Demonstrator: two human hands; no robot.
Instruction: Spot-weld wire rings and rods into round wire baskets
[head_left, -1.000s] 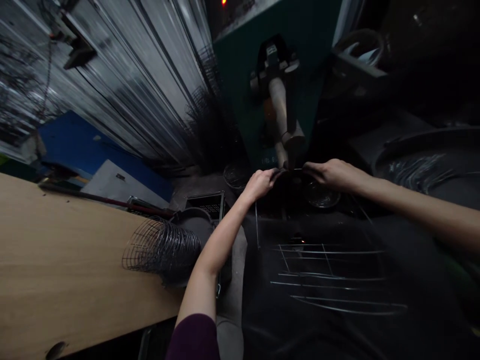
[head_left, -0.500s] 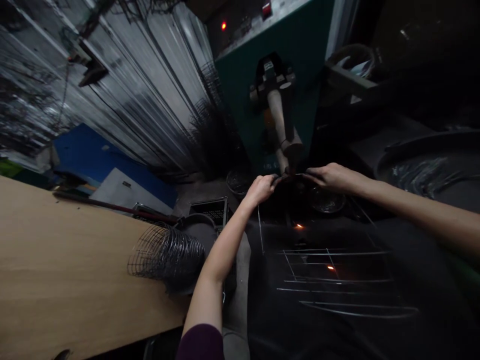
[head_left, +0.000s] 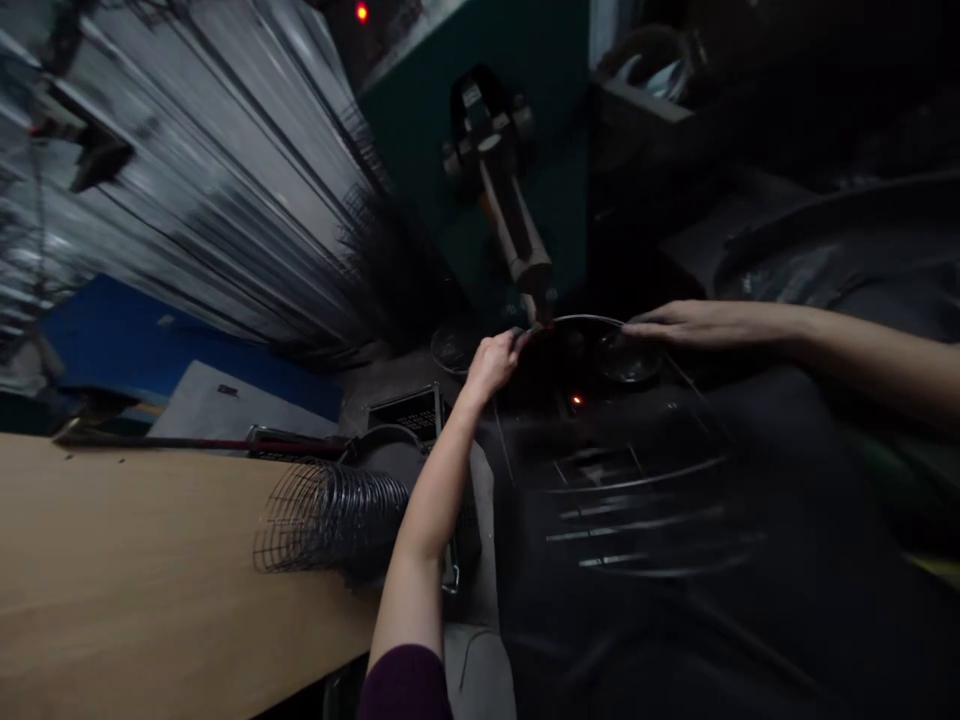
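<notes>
A wire frame [head_left: 587,318] with a curved top rod and several cross wires hangs below the arm of a green machine [head_left: 559,140]. My left hand [head_left: 493,366] is closed on the left end of its top rod, beside the machine's tip [head_left: 534,312]. Farther right, my right hand [head_left: 679,325] pinches the other end of the same rod, its fingers fairly straight. A small orange spark [head_left: 577,400] glows beneath the rod. The lower wires are blurred against dark cloth.
On the wooden board [head_left: 135,580] at left lies a stack of bent wire grids [head_left: 330,515]. Near my left forearm stands a black crate [head_left: 405,415]. A blue panel [head_left: 180,345] leans behind the board. A large dark basin [head_left: 847,240] sits at right.
The view has shifted, so the machine appears farther left. The rod now shows as an arc between my hands, which are farther apart, and the right fingers are straighter. Fewer sparks show.
</notes>
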